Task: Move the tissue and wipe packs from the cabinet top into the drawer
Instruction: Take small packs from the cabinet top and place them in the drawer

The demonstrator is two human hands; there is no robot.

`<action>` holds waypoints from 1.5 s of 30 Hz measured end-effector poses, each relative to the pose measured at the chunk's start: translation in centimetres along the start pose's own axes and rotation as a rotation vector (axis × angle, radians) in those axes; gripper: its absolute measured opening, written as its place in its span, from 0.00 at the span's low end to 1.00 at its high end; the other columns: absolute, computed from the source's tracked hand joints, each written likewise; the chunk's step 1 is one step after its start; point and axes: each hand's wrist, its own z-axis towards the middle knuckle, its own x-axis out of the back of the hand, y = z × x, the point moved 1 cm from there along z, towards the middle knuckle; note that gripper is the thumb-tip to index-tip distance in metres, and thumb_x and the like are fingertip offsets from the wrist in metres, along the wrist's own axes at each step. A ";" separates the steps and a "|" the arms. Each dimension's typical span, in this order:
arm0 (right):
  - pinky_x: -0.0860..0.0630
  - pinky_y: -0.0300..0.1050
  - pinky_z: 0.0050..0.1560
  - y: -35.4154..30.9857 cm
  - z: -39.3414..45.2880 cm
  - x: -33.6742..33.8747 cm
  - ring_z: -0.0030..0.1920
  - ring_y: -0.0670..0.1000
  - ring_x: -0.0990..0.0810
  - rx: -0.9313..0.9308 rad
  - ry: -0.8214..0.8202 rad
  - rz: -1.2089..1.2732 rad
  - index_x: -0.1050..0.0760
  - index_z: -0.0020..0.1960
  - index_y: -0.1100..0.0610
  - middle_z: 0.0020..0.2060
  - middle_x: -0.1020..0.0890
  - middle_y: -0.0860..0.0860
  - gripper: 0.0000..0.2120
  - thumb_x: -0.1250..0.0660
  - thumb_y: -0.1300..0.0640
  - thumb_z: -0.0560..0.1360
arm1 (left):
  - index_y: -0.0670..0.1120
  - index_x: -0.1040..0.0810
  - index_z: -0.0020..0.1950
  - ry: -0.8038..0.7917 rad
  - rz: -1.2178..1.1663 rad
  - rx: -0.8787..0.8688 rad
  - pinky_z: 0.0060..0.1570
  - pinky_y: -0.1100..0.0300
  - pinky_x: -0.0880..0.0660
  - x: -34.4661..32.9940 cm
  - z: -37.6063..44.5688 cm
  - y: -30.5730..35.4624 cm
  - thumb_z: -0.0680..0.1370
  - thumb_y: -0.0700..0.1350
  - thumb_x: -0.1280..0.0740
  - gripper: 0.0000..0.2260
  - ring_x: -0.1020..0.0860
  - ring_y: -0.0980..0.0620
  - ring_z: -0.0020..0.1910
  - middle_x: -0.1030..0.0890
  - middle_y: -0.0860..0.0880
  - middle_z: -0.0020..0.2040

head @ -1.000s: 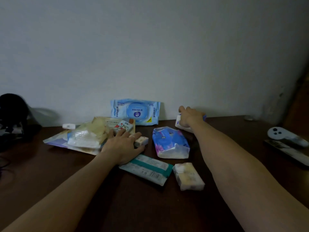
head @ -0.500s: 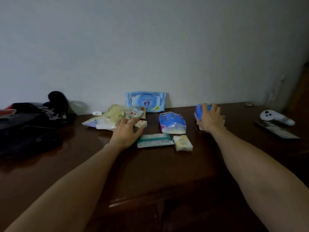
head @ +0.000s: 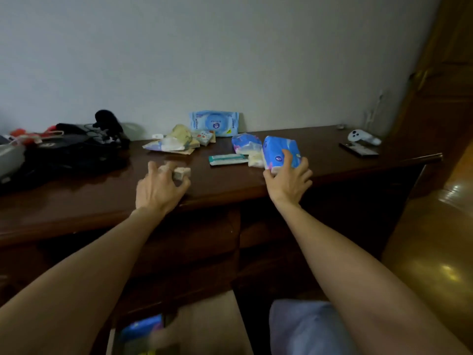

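Meanwhile, a person's right hand (head: 288,181) gripped a blue tissue pack (head: 281,153), fingers and thumb curled round its near end, holding it above the near edge of the dark wooden cabinet top (head: 102,190). The left hand (head: 160,187) pinched a small beige pack (head: 181,173) between curled fingers and thumb, also at the near edge, left of the blue pack.

Farther back on the top lay the other packs. A flat white-and-green wipe pack (head: 226,159) sat just left of a small cream tissue pack (head: 255,160), which the blue pack partly hid. Behind those rested a blue-and-pink tissue pack (head: 244,144). A large pale-blue wipe pack (head: 214,123) stood propped against the wall (head: 230,60) at the far side. To its left a loose heap of yellowish and white packs (head: 174,143) lay beside a small cartoon-printed pack (head: 206,137).

A black bag (head: 69,155) with tangled cords filled the far left of the top. At the far right sat a white controller (head: 363,137) and, nearer, a dark remote (head: 358,149).

Below the arms, at the bottom of the view, a blurred blue pack (head: 143,329) showed in what seemed to be the open drawer (head: 112,339), though the blur kept this uncertain.
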 end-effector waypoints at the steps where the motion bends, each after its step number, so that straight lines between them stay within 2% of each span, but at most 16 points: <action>1: 0.30 0.60 0.59 -0.1 -2.2 0.4 0.63 0.63 0.32 -0.002 0.056 0.106 0.39 0.72 0.44 0.72 0.38 0.60 0.35 0.32 0.39 0.69 | 0.54 0.27 0.62 0.023 -0.035 0.011 0.41 0.50 0.26 0.9 -1.4 -0.1 0.73 0.65 0.43 0.23 0.22 0.36 0.42 0.29 0.43 0.56; 4: 0.27 0.57 0.61 0.0 -9.7 0.8 0.65 0.59 0.31 0.061 0.212 0.558 0.38 0.72 0.50 0.71 0.34 0.55 0.37 0.30 0.42 0.68 | 0.54 0.29 0.63 0.137 -0.152 0.006 0.39 0.51 0.23 2.9 -6.5 -0.8 0.75 0.61 0.43 0.20 0.22 0.38 0.40 0.29 0.44 0.56; 6: 0.28 0.54 0.64 0.5 -14.9 0.1 0.67 0.56 0.30 0.171 0.192 0.772 0.37 0.73 0.55 0.69 0.33 0.54 0.38 0.27 0.48 0.67 | 0.56 0.30 0.65 0.198 -0.239 0.004 0.39 0.53 0.23 3.3 -10.7 -2.1 0.76 0.60 0.40 0.19 0.22 0.42 0.42 0.30 0.47 0.59; 10: 0.29 0.47 0.66 1.7 -23.1 -2.5 0.67 0.55 0.28 0.550 -0.139 0.815 0.34 0.71 0.60 0.67 0.30 0.54 0.37 0.26 0.52 0.66 | 0.58 0.30 0.66 0.235 -0.376 0.175 0.42 0.58 0.27 1.3 -19.9 -7.3 0.76 0.58 0.39 0.18 0.23 0.50 0.49 0.31 0.51 0.61; 12: 0.29 0.44 0.65 2.1 -26.2 -4.2 0.67 0.54 0.27 0.757 -0.305 0.713 0.30 0.69 0.59 0.66 0.27 0.53 0.35 0.27 0.49 0.66 | 0.58 0.30 0.65 0.218 -0.385 0.326 0.43 0.57 0.29 -0.8 -24.4 -10.5 0.76 0.58 0.40 0.18 0.23 0.49 0.49 0.31 0.52 0.61; 14: 0.26 0.45 0.62 2.5 -29.3 -6.5 0.64 0.52 0.25 0.868 -0.465 0.587 0.29 0.69 0.56 0.65 0.26 0.51 0.33 0.28 0.47 0.66 | 0.58 0.30 0.65 0.175 -0.358 0.483 0.43 0.56 0.31 -3.2 -28.4 -13.7 0.76 0.59 0.42 0.18 0.22 0.45 0.49 0.30 0.50 0.60; 16: 0.24 0.46 0.57 3.0 -32.2 -9.3 0.62 0.50 0.25 0.836 -0.713 0.471 0.32 0.69 0.50 0.64 0.27 0.49 0.32 0.28 0.44 0.68 | 0.56 0.30 0.65 0.097 -0.299 0.593 0.43 0.55 0.30 -5.3 -31.3 -16.5 0.76 0.61 0.43 0.19 0.22 0.41 0.47 0.30 0.47 0.60; 18: 0.26 0.41 0.52 3.8 -34.9 -12.7 0.60 0.48 0.25 0.721 -0.969 0.380 0.36 0.69 0.44 0.62 0.27 0.47 0.32 0.30 0.41 0.68 | 0.56 0.30 0.65 -0.003 -0.251 0.659 0.43 0.53 0.28 -7.1 -33.4 -18.7 0.76 0.62 0.44 0.20 0.22 0.39 0.47 0.30 0.46 0.59; 22: 0.29 0.37 0.50 5.0 -39.1 -19.8 0.60 0.49 0.26 0.584 -1.194 0.322 0.39 0.73 0.44 0.66 0.32 0.48 0.38 0.27 0.42 0.67 | 0.57 0.32 0.65 -0.146 -0.156 0.687 0.40 0.55 0.27 -10.8 -36.5 -21.8 0.77 0.63 0.44 0.19 0.23 0.43 0.44 0.31 0.48 0.57; 25: 0.28 0.42 0.57 4.7 -40.9 -24.6 0.66 0.52 0.28 0.620 -1.221 0.330 0.38 0.76 0.49 0.72 0.36 0.50 0.42 0.25 0.44 0.66 | 0.57 0.31 0.63 -0.238 -0.105 0.653 0.39 0.53 0.23 -13.2 -38.1 -23.1 0.77 0.63 0.43 0.18 0.23 0.45 0.41 0.33 0.50 0.53; 28: 0.28 0.46 0.59 4.3 -41.6 -28.4 0.66 0.53 0.29 0.604 -1.244 0.304 0.37 0.75 0.46 0.72 0.37 0.50 0.40 0.26 0.43 0.66 | 0.56 0.30 0.63 -0.321 -0.035 0.637 0.41 0.52 0.23 -15.0 -39.1 -23.7 0.77 0.63 0.42 0.18 0.23 0.46 0.39 0.33 0.50 0.52; 32: 0.25 0.48 0.59 3.7 -41.8 -32.2 0.67 0.52 0.32 0.568 -1.276 0.293 0.38 0.75 0.43 0.70 0.38 0.47 0.40 0.26 0.47 0.67 | 0.54 0.27 0.59 -0.353 0.050 0.519 0.39 0.55 0.25 -16.6 -39.9 -24.0 0.77 0.61 0.40 0.16 0.25 0.48 0.38 0.30 0.50 0.51; 35: 0.27 0.50 0.59 3.9 -42.3 -33.6 0.65 0.52 0.36 0.650 -1.194 0.261 0.39 0.75 0.41 0.68 0.35 0.48 0.40 0.27 0.49 0.66 | 0.53 0.25 0.59 -0.388 0.088 0.418 0.41 0.56 0.28 -17.6 -40.4 -23.9 0.77 0.61 0.41 0.17 0.26 0.51 0.41 0.30 0.50 0.53; 40: 0.30 0.52 0.60 3.9 -43.1 -34.6 0.63 0.55 0.36 0.695 -1.142 0.188 0.44 0.75 0.37 0.65 0.35 0.48 0.40 0.31 0.50 0.67 | 0.49 0.24 0.60 -0.429 0.123 0.299 0.43 0.56 0.31 -19.0 -41.4 -24.0 0.76 0.61 0.39 0.19 0.26 0.49 0.46 0.27 0.46 0.55; 43: 0.29 0.54 0.61 3.5 -43.3 -34.8 0.66 0.60 0.36 0.732 -1.147 0.099 0.49 0.75 0.35 0.68 0.38 0.54 0.40 0.32 0.47 0.69 | 0.50 0.27 0.64 -0.468 0.167 0.239 0.45 0.56 0.31 -19.8 -41.9 -24.0 0.76 0.63 0.40 0.23 0.27 0.49 0.48 0.28 0.46 0.56; 45: 0.29 0.55 0.58 3.4 -42.8 -35.1 0.65 0.62 0.35 0.726 -1.213 0.052 0.52 0.75 0.33 0.68 0.39 0.57 0.40 0.34 0.41 0.69 | 0.50 0.29 0.66 -0.506 0.177 0.195 0.48 0.54 0.29 -20.3 -42.1 -24.0 0.76 0.63 0.40 0.24 0.27 0.48 0.51 0.29 0.45 0.58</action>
